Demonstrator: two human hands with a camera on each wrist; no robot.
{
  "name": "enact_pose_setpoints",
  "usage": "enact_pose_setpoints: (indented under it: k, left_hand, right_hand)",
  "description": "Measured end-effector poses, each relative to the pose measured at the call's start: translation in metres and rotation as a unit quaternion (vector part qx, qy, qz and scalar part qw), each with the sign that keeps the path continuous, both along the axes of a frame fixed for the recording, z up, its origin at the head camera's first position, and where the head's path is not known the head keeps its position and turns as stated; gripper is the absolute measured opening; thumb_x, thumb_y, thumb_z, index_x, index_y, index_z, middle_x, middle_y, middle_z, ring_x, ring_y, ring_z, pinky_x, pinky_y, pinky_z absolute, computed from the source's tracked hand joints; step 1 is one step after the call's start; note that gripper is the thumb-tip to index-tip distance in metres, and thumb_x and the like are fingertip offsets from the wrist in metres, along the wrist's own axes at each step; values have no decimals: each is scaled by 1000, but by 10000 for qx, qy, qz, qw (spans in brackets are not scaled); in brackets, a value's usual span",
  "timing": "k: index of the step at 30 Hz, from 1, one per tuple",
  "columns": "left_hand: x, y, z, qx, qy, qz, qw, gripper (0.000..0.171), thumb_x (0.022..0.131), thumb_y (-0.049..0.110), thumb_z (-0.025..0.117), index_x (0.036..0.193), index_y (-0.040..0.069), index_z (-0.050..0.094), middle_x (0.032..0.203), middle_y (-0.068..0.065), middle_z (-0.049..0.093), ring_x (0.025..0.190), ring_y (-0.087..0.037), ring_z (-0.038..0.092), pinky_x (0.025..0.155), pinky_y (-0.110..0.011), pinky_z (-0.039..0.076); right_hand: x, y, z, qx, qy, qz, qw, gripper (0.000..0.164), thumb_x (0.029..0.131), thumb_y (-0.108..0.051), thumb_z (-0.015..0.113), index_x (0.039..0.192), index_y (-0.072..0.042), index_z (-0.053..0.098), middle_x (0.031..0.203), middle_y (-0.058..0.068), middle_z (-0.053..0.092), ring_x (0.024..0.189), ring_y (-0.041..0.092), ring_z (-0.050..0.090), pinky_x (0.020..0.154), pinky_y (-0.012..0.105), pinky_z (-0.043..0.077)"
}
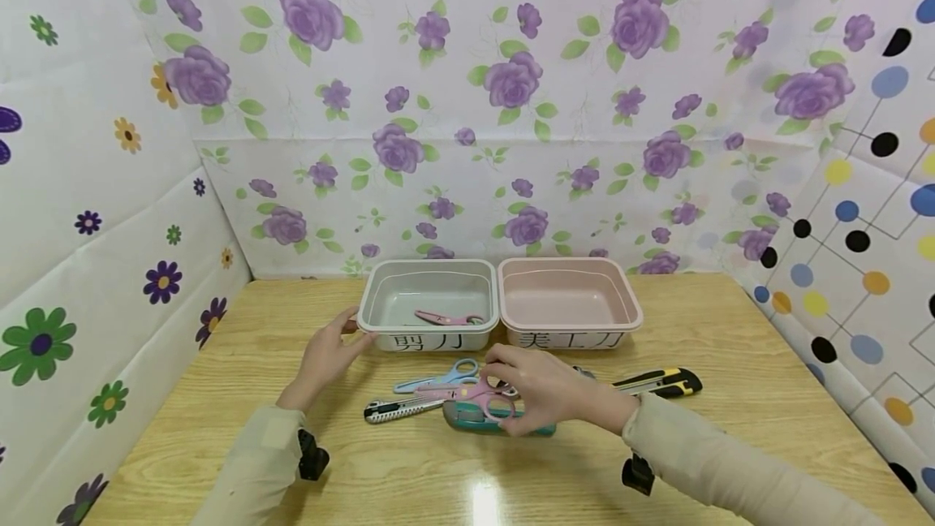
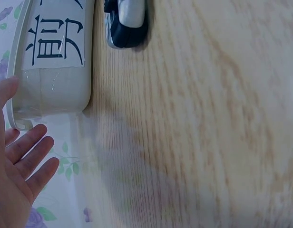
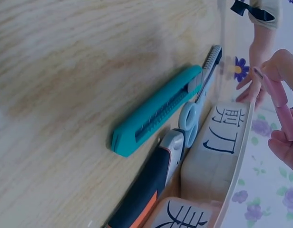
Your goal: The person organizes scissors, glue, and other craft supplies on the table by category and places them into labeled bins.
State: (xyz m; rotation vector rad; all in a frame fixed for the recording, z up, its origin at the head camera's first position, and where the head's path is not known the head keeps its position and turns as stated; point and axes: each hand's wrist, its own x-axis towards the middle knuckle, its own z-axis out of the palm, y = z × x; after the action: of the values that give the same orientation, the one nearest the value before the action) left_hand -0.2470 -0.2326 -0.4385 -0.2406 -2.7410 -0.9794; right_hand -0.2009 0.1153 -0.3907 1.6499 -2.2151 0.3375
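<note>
Pink-handled scissors [image 1: 478,393] are held by my right hand [image 1: 544,386], its thumb and fingers pinching the handle loops [image 3: 282,107] above the table. Below them lie a teal utility knife [image 1: 467,421], light blue scissors [image 1: 431,381] and a silver-and-black utility knife [image 1: 402,408]. At the left front corner of the grey bin [image 1: 431,330], my left hand [image 1: 330,355] has its thumb at the rim and its other fingers extended beside the wall [image 2: 56,92]. Another pair of pink scissors [image 1: 449,319] lies inside this bin.
A pink bin [image 1: 570,326] stands right against the grey one, both with labels in front. Right of my right hand lies a yellow-and-black utility knife [image 1: 670,382]. A dark utility knife with orange trim [image 3: 145,187] lies near the bins. Flowered cloth [image 1: 467,185] hangs behind.
</note>
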Motion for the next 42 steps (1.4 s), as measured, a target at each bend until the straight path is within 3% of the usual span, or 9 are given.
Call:
enact_pose_setpoints:
  k: [10, 18, 25, 36, 42]
  left_hand:
    - [1, 1, 0, 21, -13, 7, 10000, 67, 85, 45, 60, 133, 2, 42, 108, -17, 63, 103, -37, 56, 81, -52, 47]
    - [0, 0, -1, 34, -3, 19, 10000, 68, 84, 46, 60, 133, 2, 42, 108, -18, 63, 103, -37, 56, 81, -52, 47]
    - [0, 0, -1, 63, -81, 39, 9999, 69, 84, 48, 59, 133, 3, 42, 109, -17, 62, 104, -36, 56, 82, -52, 46]
    - [0, -1, -2, 86, -75, 14, 9999, 66, 84, 47, 59, 132, 4, 43, 110, -17, 62, 105, -36, 55, 82, -52, 46]
    - [1, -1, 0, 93, -32, 20, 9999, 65, 84, 46, 60, 132, 4, 44, 110, -17, 62, 105, -37, 55, 82, -53, 45]
  right_hand:
    - [-13, 0, 4, -48, 117, -141, 9998, 47, 60, -28, 72, 102, -11, 59, 99, 0, 49, 68, 3, 40, 52, 12, 34]
    - [-25, -9, 15, -155, 296, -25, 9994, 47, 62, -30, 72, 101, -7, 60, 96, 2, 49, 68, 4, 42, 55, 16, 41]
    - [-43, -11, 21, -218, 578, -253, 9978, 48, 61, -30, 71, 100, -5, 60, 96, 4, 50, 71, 8, 42, 57, 18, 42]
    - [-62, -12, 22, -157, 476, -543, 9973, 48, 64, -26, 72, 104, -3, 59, 98, 4, 49, 68, 5, 46, 56, 14, 42]
    - [-72, -13, 19, -180, 626, -631, 9959, 50, 64, -25, 73, 106, -2, 59, 101, 7, 51, 70, 9, 50, 59, 21, 46]
